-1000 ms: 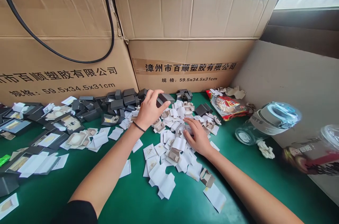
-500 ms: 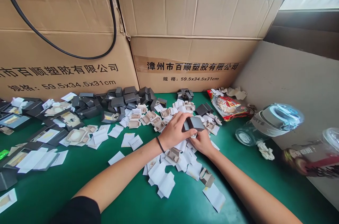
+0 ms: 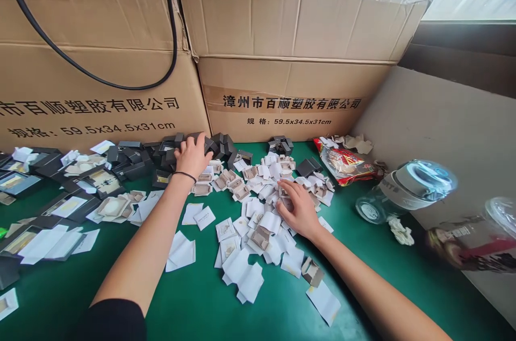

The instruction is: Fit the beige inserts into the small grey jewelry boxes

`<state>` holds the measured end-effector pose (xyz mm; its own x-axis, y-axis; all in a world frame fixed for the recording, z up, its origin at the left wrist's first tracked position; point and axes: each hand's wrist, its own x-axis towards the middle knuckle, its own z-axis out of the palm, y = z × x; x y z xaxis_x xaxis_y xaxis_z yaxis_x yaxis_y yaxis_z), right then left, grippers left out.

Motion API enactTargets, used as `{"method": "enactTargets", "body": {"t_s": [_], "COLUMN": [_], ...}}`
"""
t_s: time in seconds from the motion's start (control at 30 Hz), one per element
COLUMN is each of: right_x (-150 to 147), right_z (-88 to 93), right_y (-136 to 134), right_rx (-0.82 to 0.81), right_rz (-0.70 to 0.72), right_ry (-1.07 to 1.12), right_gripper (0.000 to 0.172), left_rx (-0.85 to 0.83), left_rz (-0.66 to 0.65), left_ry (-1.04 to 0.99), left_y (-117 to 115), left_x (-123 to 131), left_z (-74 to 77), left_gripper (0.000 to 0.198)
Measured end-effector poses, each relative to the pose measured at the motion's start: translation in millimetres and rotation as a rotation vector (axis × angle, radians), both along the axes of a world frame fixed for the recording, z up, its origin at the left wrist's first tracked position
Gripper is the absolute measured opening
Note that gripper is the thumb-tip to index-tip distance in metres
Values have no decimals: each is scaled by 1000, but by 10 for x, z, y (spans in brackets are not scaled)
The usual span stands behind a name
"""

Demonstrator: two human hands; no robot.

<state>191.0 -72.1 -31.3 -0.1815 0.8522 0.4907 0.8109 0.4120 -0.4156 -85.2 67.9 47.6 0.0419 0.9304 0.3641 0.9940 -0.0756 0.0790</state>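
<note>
Small dark-grey rectangular boxes (image 3: pixel 138 169), many: we find them heaped at the back left, before the large brown cardboard cartons (image 3: pixel 290 80). Left hand (image 3: pixel 191 158), with thin black wristband (image 3: pixel 185 174): laid over this heap, fingers curved; we cannot tell whether it pinches a box. White folded paper slips (image 3: pixel 243 271), one loose pile: centre, mixed with beige folded card inserts (image 3: pixel 241 190). Right hand (image 3: pixel 300 208): on the pile's right side, thumb and fingers spread. Farther right, we list one red-and-clear plastic packet (image 3: pixel 343 162) and one transparent lidded bottle (image 3: pixel 403 190). Beneath: green tabletop (image 3: pixel 169 306).
</note>
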Motion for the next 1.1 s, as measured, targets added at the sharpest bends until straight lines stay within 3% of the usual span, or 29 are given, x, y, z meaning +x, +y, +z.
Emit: {"method": "enactTargets", "body": {"t_s": [0.23, 0.37, 0.47, 0.6, 0.7, 0.73, 0.83, 0.93, 1.1], "right_x": [-14, -18, -18, -13, -12, -12, -16, -17, -14], "right_z": [34, 37, 37, 33, 32, 33, 40, 46, 39], "right_y": [-19, -19, -17, -14, -14, -15, -14, -13, -13], "right_rx": [-67, -65, -60, -60, -64, -66, -67, -68, -77], "right_rz": [24, 30, 31, 33, 33, 33, 37, 36, 36], "right_ry": [-43, -40, -41, -47, -53, -54, -53, -52, -60], "right_gripper": [30, 30, 30, 30, 30, 30, 29, 29, 30], "left_rx": [4, -101, -119, 108, -199, -271, -236, -232, -467], "left_rz": [-53, -147, -190, 78, 299, 319, 293, 306, 195], "left_ry": [15, -38, -150, -164, -210, -225, -203, -141, 19], "left_y": [-3, 14, 15, 40, 111, 135, 176, 168, 161], "left_x": [32, 33, -9, -232, -470, -533, -615, -565, -534], "left_z": [-120, -41, 81, 158, 87, 53, -17, 4, 142], "left_gripper": [64, 74, 68, 60, 59, 60, 64, 66, 69]}}
